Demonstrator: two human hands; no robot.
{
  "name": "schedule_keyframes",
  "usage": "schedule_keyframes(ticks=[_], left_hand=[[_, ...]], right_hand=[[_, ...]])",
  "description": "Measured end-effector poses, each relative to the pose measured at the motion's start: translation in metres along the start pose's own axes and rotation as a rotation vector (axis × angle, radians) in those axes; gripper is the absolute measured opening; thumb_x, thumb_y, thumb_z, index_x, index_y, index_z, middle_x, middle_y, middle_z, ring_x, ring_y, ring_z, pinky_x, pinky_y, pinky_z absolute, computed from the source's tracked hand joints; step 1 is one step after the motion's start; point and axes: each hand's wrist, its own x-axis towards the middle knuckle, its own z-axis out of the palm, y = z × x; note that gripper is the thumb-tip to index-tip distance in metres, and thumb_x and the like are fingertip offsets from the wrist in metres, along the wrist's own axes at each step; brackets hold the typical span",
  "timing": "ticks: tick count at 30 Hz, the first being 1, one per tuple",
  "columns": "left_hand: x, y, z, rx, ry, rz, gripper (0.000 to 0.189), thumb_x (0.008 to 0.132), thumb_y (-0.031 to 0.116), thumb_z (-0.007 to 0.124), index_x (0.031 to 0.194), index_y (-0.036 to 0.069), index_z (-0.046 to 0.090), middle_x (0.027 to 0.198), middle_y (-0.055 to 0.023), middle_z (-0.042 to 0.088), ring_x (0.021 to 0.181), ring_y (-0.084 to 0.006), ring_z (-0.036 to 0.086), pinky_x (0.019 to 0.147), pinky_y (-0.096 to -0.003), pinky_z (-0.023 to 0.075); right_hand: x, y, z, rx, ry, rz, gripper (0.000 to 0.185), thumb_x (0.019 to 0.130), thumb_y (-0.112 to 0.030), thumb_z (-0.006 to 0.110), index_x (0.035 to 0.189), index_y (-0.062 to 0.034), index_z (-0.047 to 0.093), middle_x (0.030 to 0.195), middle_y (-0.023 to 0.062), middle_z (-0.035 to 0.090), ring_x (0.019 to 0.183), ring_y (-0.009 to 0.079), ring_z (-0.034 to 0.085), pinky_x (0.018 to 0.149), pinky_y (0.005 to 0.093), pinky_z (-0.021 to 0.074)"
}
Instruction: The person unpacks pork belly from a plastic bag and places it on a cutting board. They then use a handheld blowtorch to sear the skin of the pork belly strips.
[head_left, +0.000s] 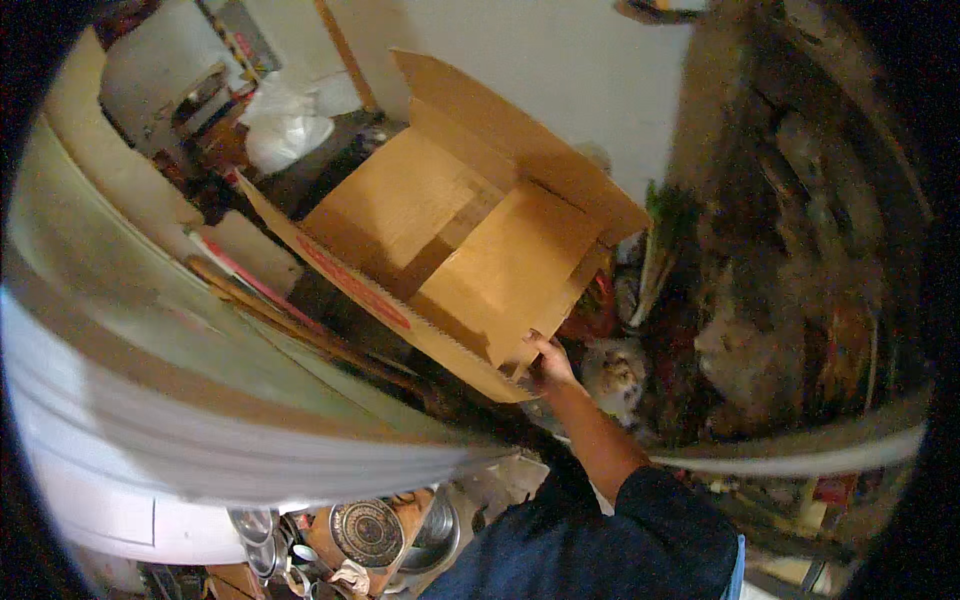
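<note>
My right hand (551, 361) grips the near edge of an open cardboard box (495, 277), with the thumb on its inner side and the other fingers mostly hidden behind the board. The box is tilted, so its inside faces me. Its inside looks bare, with a strip along the middle seam. A long flap with red printing (352, 281) stands out on the left, and another long flap (517, 142) rises at the upper right. My left hand is out of view.
White plastic bags (289, 127) lie behind the box. Leafy green stalks (656, 247) stand right of it. Blurred clutter fills the right side. A round patterned metal plate (367, 533) and metal pans (435, 532) are at the bottom. A pale curved surface (247, 420) spans the left.
</note>
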Motion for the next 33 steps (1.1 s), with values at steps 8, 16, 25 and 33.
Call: schedule_keyframes(ticks=[8,16,25,33], left_hand=[[-0.019,0.079,0.105,-0.101,0.037,0.128,0.021,0.087,0.029,0.063,0.097,0.011,0.058,0.069,-0.0049,0.060,0.054,-0.0167,0.055,0.046,-0.0316,0.0429],[-0.023,0.089,0.132,-0.185,0.087,0.149,0.024,0.087,0.030,0.062,0.100,0.011,0.059,0.071,-0.0054,0.061,0.056,-0.0171,0.056,0.047,-0.0322,0.0440],[-0.038,0.062,0.147,-0.242,0.149,0.134,0.028,0.086,0.031,0.062,0.105,0.011,0.059,0.073,-0.0061,0.062,0.058,-0.0176,0.057,0.049,-0.0330,0.0452],[-0.041,0.039,0.154,-0.238,0.162,0.146,0.032,0.086,0.032,0.062,0.108,0.010,0.059,0.074,-0.0066,0.063,0.059,-0.0181,0.058,0.050,-0.0336,0.0462]], right_hand=[[0.087,-0.001,0.066,0.006,-0.225,0.046,0.025,0.087,-0.027,0.059,0.108,-0.0134,0.058,0.094,0.0012,0.061,0.078,0.0163,0.059,0.060,0.0294,0.0486],[0.225,-0.083,0.300,0.101,-0.579,-0.038,0.070,0.087,-0.061,0.055,0.139,-0.0153,0.042,0.137,0.0052,0.048,0.122,0.0266,0.049,0.092,0.0459,0.0462],[0.276,-0.007,0.392,-0.630,-0.724,0.076,0.027,0.091,-0.030,0.058,0.073,-0.0093,0.060,0.067,0.0062,0.061,0.060,0.0191,0.057,0.057,0.0331,0.0471],[0.272,0.118,0.093,-0.583,-0.312,0.478,0.007,0.086,-0.015,0.060,0.083,-0.0094,0.057,0.068,0.0081,0.057,0.058,0.0201,0.057,0.057,0.0339,0.0524]])
